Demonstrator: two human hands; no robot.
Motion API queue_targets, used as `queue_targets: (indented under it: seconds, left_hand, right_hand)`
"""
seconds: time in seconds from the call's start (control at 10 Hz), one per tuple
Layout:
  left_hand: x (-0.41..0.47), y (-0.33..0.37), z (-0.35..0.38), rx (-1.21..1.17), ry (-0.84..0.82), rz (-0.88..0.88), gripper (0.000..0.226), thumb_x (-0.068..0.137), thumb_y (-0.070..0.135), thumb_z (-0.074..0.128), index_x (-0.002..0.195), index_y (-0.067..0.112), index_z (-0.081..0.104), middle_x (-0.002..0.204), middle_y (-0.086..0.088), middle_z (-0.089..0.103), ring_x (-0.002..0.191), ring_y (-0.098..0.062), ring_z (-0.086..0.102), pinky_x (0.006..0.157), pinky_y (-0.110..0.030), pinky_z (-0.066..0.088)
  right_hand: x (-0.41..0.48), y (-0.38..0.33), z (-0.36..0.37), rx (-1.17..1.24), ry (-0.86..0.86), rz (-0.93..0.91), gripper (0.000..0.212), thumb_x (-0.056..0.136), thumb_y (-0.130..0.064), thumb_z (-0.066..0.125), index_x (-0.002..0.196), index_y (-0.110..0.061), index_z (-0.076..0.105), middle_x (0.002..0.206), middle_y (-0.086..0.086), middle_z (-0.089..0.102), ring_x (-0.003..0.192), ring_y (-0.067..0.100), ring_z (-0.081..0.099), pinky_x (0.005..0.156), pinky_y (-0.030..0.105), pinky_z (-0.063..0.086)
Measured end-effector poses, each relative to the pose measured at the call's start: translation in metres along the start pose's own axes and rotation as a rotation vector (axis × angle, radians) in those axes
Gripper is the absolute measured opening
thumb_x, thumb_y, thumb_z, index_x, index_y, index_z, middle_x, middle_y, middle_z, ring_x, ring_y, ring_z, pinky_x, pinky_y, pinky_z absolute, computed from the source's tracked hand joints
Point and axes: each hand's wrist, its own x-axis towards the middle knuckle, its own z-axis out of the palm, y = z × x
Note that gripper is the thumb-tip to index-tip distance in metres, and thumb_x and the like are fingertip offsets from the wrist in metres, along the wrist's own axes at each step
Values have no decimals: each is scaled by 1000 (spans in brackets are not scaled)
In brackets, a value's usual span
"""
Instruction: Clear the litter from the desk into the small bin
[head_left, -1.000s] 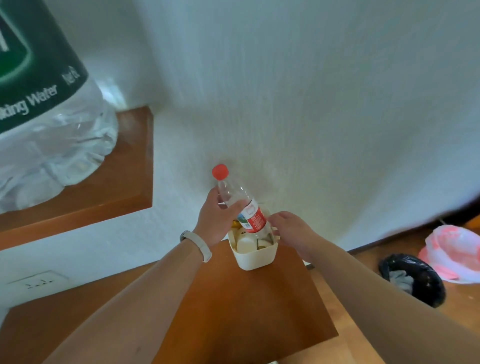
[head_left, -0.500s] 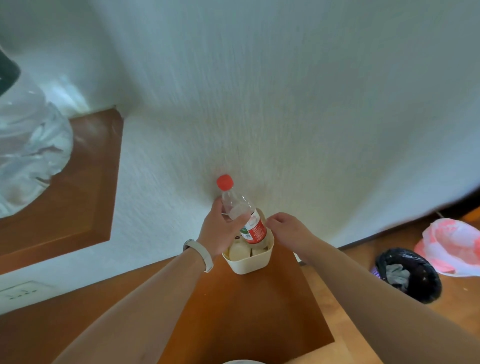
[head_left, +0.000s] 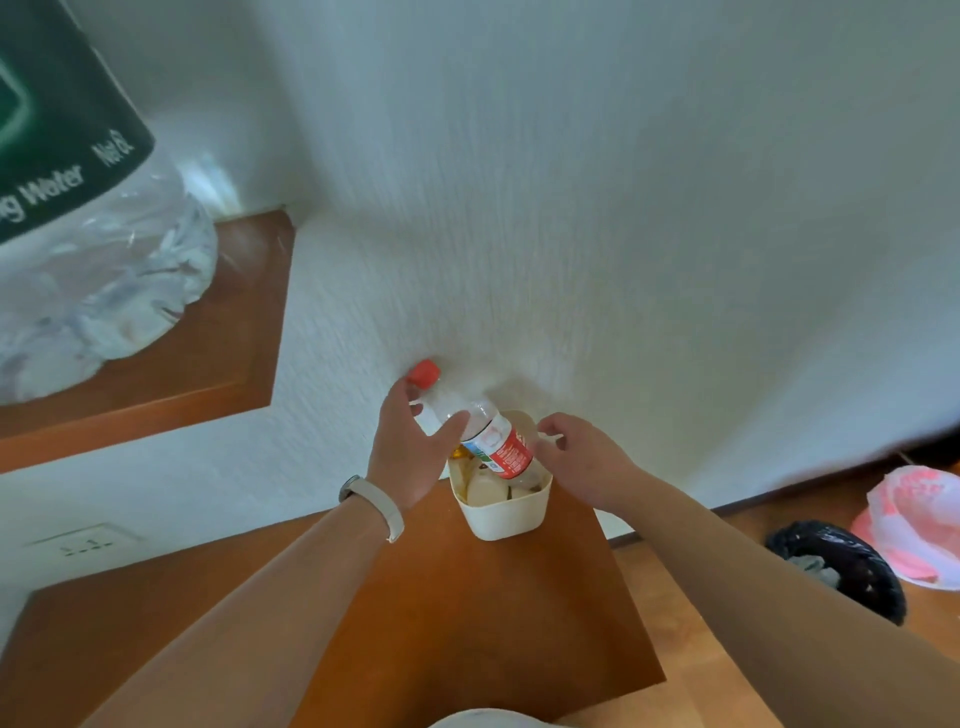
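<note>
A clear plastic bottle (head_left: 485, 431) with a red cap and a red label leans to the left, its base down inside the small cream bin (head_left: 506, 514). The bin stands at the far right corner of the brown desk (head_left: 467, 623), against the white wall, and holds pale crumpled litter. My left hand (head_left: 410, 447) grips the bottle's upper part just below the cap. My right hand (head_left: 576, 457) is at the bin's right rim beside the bottle's label, fingers curled; what it holds is hidden.
A large water jug (head_left: 78, 208) with a dark green label stands on a wooden shelf (head_left: 208, 364) at the upper left. A wall socket (head_left: 85, 543) sits low on the left. On the floor at right are a black-lined waste bin (head_left: 841, 566) and a pink plastic bag (head_left: 914, 525).
The bottle has tilted further left, its cap now close to the wall, while its base stays in the bin. Both hands remain at the bin; the camera view has shifted.
</note>
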Motion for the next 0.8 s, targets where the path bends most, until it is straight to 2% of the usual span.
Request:
queue_targets:
  seconds: [0.1,0.2,0.3,0.4,0.5,0.6,0.7,0.8]
  left_hand:
    - [-4,-4,-12,-4,65,-61,64,85,38,71,138,24,37,136,7,45,117,-13,48,93,-29,44]
    - [-11,-12,-19,73,45,-91,63,87,38,68,139,25,36,133,8,41,124,-19,47,99,-34,44]
    - [-18,-15,-26,177,0,-131,65,89,38,65,143,26,31,143,-1,37,122,-26,51,97,-37,46]
    - [-23,-20,-33,278,-30,-124,71,89,41,64,146,27,25,148,-5,33,114,-31,57,94,-44,51]
    - [-28,-22,-41,340,-36,-95,76,90,41,63,150,25,20,153,-5,28,128,-29,48,99,-44,49]
    - [-37,-20,-51,447,-21,21,72,91,40,61,149,22,23,153,-3,30,135,-26,40,104,-41,41]
    - [-48,-22,-66,585,-28,216,63,90,43,59,145,28,30,149,1,36,137,-22,36,108,-42,37]
    - [-59,-26,-75,742,-44,333,65,92,48,52,149,32,25,154,2,30,143,-20,25,114,-43,27]
  right_hand:
    - [-8,-7,2,-18,-1,-44,44,96,-50,48,130,-22,53,131,-2,56,107,12,53,91,30,44]
    - [-19,-12,4,-10,-13,-75,38,96,-45,49,127,-22,54,125,-1,57,103,11,52,88,29,44]
    - [-32,-21,2,-27,-23,-135,32,97,-37,51,122,-18,58,114,0,57,95,13,53,80,29,43]
    - [-41,-28,1,-43,-6,-158,32,97,-33,52,117,-9,61,117,7,60,103,21,57,86,35,46]
    - [-47,-31,3,-47,5,-220,29,98,-34,51,121,-18,60,114,2,61,101,18,56,82,32,44]
    - [-47,-30,8,-128,28,-286,36,98,-40,50,133,-35,50,113,-14,50,102,5,48,77,21,36]
    - [-51,-33,15,-275,72,-352,45,97,-45,47,141,-36,40,131,-14,49,107,7,49,81,24,44]
    - [-55,-39,19,-440,122,-400,48,96,-45,46,141,-29,41,140,-7,48,115,16,51,90,33,49]
